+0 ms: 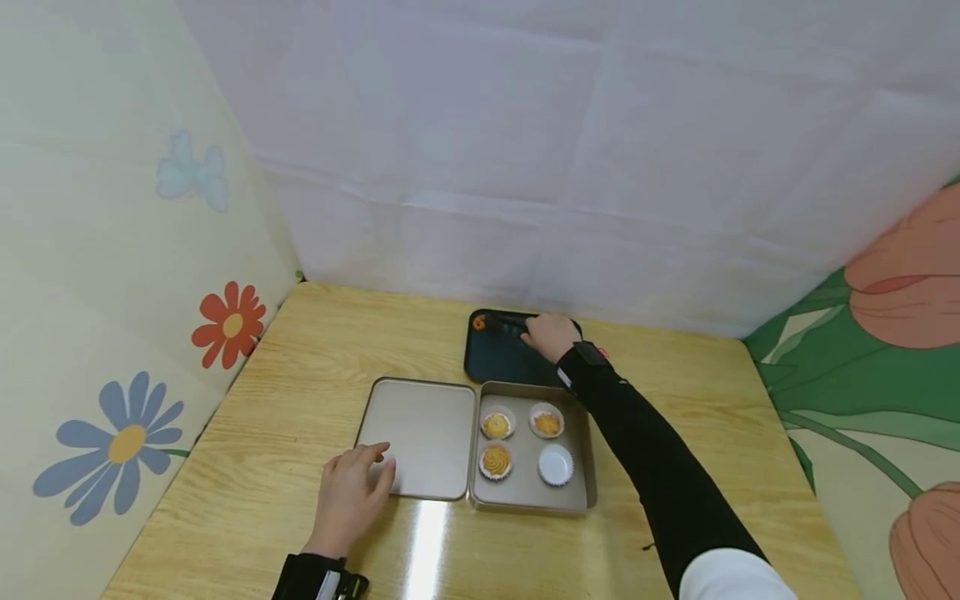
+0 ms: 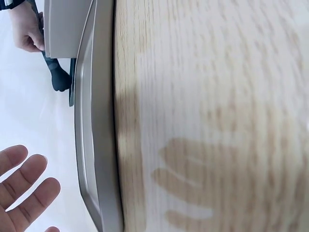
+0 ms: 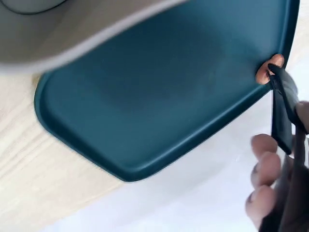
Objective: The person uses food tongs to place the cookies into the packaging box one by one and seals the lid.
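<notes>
My right hand (image 1: 552,336) grips black tongs (image 3: 280,116) over the dark teal tray (image 1: 506,358). The tong tips are right at a small, ring-like orange-brown cookie (image 3: 270,68) in the tray's far left corner. My left hand (image 1: 348,496), fingers loosely bent and holding nothing, hovers at the near left corner of a flat metal lid (image 1: 423,433). Right of that lid, a square baking pan (image 1: 525,493) holds a pale cookie (image 1: 496,426), a golden cookie (image 1: 547,424), a swirled cookie (image 1: 495,460) and a white paper cup (image 1: 556,465) with only its white inside showing.
The wooden table (image 1: 285,400) runs back to a white cloth (image 1: 487,167) hanging behind the tray. Flower-printed panels (image 1: 112,292) stand at the left and right sides. The pan's raised wall lies close in front of the tray, beneath my right forearm.
</notes>
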